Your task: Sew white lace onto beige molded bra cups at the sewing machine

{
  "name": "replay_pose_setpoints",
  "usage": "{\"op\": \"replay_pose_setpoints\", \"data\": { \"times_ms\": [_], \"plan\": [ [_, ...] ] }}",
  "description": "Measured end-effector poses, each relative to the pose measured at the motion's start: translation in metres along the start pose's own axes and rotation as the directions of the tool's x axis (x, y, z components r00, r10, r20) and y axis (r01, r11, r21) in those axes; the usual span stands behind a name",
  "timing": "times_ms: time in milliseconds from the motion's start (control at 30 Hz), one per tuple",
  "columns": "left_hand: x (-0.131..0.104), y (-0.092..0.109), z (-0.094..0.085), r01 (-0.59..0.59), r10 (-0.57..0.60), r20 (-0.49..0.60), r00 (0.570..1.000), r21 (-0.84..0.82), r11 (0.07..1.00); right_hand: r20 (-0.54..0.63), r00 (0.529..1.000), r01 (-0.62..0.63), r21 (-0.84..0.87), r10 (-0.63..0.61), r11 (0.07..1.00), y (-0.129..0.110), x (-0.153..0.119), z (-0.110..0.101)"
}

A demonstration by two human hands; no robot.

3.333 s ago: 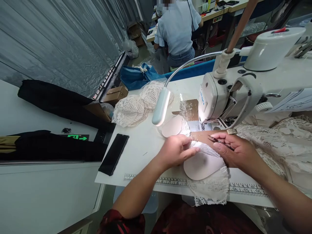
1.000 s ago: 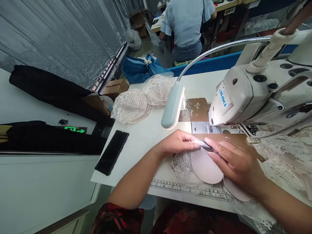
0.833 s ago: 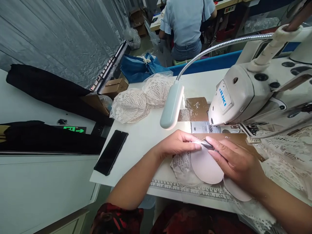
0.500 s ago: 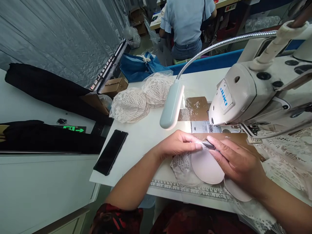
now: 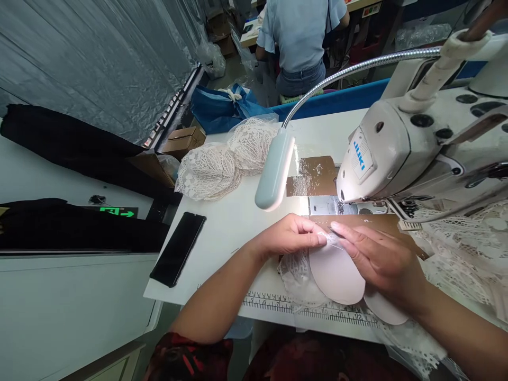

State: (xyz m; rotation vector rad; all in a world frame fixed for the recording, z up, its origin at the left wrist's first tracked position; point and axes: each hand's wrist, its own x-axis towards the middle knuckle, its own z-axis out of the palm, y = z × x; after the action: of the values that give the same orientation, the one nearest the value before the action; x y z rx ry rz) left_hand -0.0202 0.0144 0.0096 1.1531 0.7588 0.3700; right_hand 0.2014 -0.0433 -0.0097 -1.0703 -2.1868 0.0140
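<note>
A crinkled, silvery-grey curtain (image 5: pixel 99 63) spans the far side of the room, and a person in a light blue shirt (image 5: pixel 296 42) sits beyond the far edge of the desk (image 5: pixel 238 222). The desk is smooth and white, with a printed ruler (image 5: pixel 270 304) along its near edge. On its right half stands a glossy, cream sewing machine (image 5: pixel 381 148), brown sheets (image 5: pixel 317 180) with a wrinkled shine lying by its needle area. A heap of loose cream lace (image 5: pixel 468 254) fills the right side, and rounded, openwork lace cups (image 5: pixel 210 169) are stacked toward the far left corner. A rounded, pale green lamp (image 5: pixel 275 172) hangs from a ribbed metal neck; a flat black phone (image 5: pixel 178 248) lies by the left edge. Near the middle of the near edge is the sheer white lace piece (image 5: pixel 300 275), bearing a smooth, pinkish oval pad (image 5: pixel 337 272), with another partly under the right hand (image 5: pixel 375 254). The left hand (image 5: pixel 296 235) pinches its upper lace edge between thumb and forefinger. The right fingers meet narrowly around a dark tool (image 5: pixel 330 229), mostly covered. Half a second ago its blade showed plainly; now only a sliver does, while the pads have hardly shifted.
</note>
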Motion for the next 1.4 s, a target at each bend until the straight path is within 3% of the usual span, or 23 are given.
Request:
{"op": "replay_pose_setpoints", "data": {
  "times_ms": [67, 100, 200, 300, 467, 567, 633, 700, 800, 867, 1067, 1267, 1400],
  "plan": [
    [0.0, -0.001, -0.002, -0.001, 0.001, -0.021, 1.0, 0.014, 1.0, 0.039, 0.982, -0.188, 0.026, 0.187, 0.982, 0.005, -0.001, -0.001],
    [0.0, -0.001, -0.004, 0.004, -0.003, -0.036, 0.999, 0.015, 1.0, 0.094, 0.951, -0.3, 0.046, 0.295, 0.953, 0.007, -0.001, -0.001],
    [-0.001, -0.001, -0.007, 0.025, -0.026, -0.072, 0.997, -0.007, 1.0, 0.316, 0.805, -0.569, 0.169, 0.502, 0.805, 0.014, -0.003, -0.001],
    [0.0, -0.003, -0.005, -0.017, 0.017, -0.07, 0.997, 0.008, 1.0, 0.435, 0.715, -0.692, 0.33, 0.547, 0.642, 0.013, -0.003, -0.002],
    [0.006, -0.01, 0.008, -0.133, 0.151, -0.108, 0.983, 0.153, 0.979, 0.47, 0.675, -0.738, 0.429, 0.569, 0.521, 0.005, 0.004, -0.004],
    [0.009, -0.012, 0.01, -0.103, 0.12, -0.078, 0.99, 0.191, 0.976, 0.428, 0.688, -0.725, 0.382, 0.586, 0.573, 0.005, 0.005, -0.006],
    [0.009, -0.011, 0.01, -0.072, 0.084, -0.065, 0.994, 0.173, 0.982, 0.383, 0.726, -0.686, 0.34, 0.571, 0.644, 0.006, 0.003, -0.007],
    [0.008, -0.008, 0.009, -0.033, 0.042, -0.077, 0.996, 0.117, 0.993, 0.306, 0.802, -0.593, 0.296, 0.514, 0.749, 0.008, -0.001, -0.008],
    [0.005, -0.005, 0.008, 0.028, -0.027, -0.091, 0.995, 0.013, 1.0, 0.159, 0.929, -0.361, 0.21, 0.333, 0.908, 0.009, -0.004, -0.01],
    [0.003, -0.005, 0.008, 0.041, -0.044, -0.089, 0.995, -0.033, 0.999, 0.096, 0.969, -0.24, 0.152, 0.228, 0.959, 0.007, -0.004, -0.01],
    [0.002, -0.006, 0.007, 0.017, -0.023, -0.088, 0.996, -0.062, 0.998, 0.06, 0.993, -0.101, 0.063, 0.097, 0.993, 0.003, -0.004, -0.003],
    [0.001, -0.005, 0.006, 0.022, -0.026, -0.087, 0.996, -0.049, 0.999, 0.016, 0.996, -0.086, 0.027, 0.085, 0.996, 0.004, -0.005, -0.004],
    [0.001, -0.005, 0.006, 0.028, -0.032, -0.092, 0.995, -0.046, 0.999, 0.064, 0.991, -0.118, 0.01, 0.117, 0.993, 0.002, -0.005, -0.007]
  ]
}}
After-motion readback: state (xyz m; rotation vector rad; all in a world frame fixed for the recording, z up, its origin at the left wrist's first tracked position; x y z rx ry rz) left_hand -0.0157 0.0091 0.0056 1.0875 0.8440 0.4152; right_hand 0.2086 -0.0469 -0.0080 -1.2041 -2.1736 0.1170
